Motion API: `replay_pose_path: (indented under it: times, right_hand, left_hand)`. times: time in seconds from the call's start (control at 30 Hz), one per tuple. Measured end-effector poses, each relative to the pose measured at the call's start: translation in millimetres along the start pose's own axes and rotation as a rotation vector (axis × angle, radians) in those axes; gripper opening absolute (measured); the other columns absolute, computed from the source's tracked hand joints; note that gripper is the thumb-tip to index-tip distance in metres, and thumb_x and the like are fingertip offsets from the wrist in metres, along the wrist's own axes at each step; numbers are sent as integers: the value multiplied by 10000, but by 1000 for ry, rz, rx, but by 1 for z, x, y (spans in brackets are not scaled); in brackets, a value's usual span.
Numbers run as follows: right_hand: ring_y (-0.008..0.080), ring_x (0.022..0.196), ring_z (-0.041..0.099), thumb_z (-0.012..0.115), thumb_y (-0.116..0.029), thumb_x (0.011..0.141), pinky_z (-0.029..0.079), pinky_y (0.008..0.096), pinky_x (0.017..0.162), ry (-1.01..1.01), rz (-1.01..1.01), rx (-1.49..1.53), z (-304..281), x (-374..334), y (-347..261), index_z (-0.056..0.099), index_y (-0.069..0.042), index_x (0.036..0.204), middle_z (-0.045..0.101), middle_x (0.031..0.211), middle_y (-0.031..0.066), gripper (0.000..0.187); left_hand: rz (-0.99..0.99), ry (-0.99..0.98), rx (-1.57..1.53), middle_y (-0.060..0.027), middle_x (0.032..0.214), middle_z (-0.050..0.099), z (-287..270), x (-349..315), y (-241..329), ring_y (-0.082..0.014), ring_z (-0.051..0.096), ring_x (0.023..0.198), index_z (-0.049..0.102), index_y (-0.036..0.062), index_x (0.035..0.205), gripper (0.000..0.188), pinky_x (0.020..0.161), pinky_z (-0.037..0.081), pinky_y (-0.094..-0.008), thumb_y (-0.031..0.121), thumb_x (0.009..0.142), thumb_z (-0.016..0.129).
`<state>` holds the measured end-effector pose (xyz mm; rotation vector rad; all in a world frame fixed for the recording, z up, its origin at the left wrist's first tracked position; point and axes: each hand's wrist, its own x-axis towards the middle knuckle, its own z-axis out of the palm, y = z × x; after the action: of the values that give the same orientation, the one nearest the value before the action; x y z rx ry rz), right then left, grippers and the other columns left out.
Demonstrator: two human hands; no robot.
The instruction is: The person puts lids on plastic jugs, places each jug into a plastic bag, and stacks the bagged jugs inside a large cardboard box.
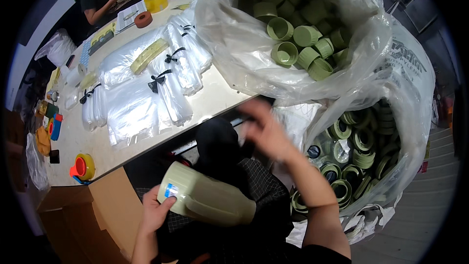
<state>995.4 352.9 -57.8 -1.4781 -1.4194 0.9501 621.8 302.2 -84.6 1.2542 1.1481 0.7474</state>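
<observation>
My left hand (154, 213) is closed round the wide end of a pale green flask body (211, 194), which lies tilted over my lap. A small blue and white sticker (171, 190) shows on it beside my thumb. My right hand (267, 136) is raised between the table edge and the bags, apart from the flask. Its fingers are smeared by motion, so I cannot tell whether they hold anything. To its right stands a clear bag (405, 166) of green rings and lids (362, 139). Above is another bag (224, 44) full of green cups (305, 35).
On the white table (110, 154) lie stacks of clear plastic sleeves (129, 110), some tied with black ribbon. A yellow tape dispenser (85, 166) is near its left corner. Below stands an open cardboard box (115, 205). Across the table sits another person (97, 2).
</observation>
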Motion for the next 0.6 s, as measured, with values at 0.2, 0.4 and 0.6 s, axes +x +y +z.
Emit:
replay_pose_path:
  times: [0.2, 0.4, 0.6]
  right_hand:
    - [444, 1356, 402, 759, -396, 834, 337, 479, 1131, 571, 108, -998, -116, 172, 129, 525, -100, 1414, 399, 1479, 302, 692]
    - [376, 1265, 511, 737, -273, 852, 387, 454, 1082, 787, -266, -410, -37, 124, 98, 461, 22, 1398, 531, 1376, 219, 679]
    - [265, 1345, 479, 313, -437, 1082, 388, 397, 1118, -347, 187, 1295, 42, 20, 52, 394, 14, 1476, 440, 1504, 165, 604]
  left_hand:
    - [-134, 256, -306, -60, 1046, 705, -22, -8, -17, -126, 648, 945, 645, -1, 1122, 192, 882, 506, -295, 71, 945, 649]
    - [-109, 554, -756, -112, 1216, 662, -13, 19, -14, -229, 633, 1134, 566, -2, 1281, 349, 995, 507, -394, 241, 1036, 515]
    - [-112, 470, -735, -124, 1218, 671, -18, 34, -12, -230, 661, 1095, 574, -6, 1278, 335, 962, 535, -391, 218, 1045, 488]
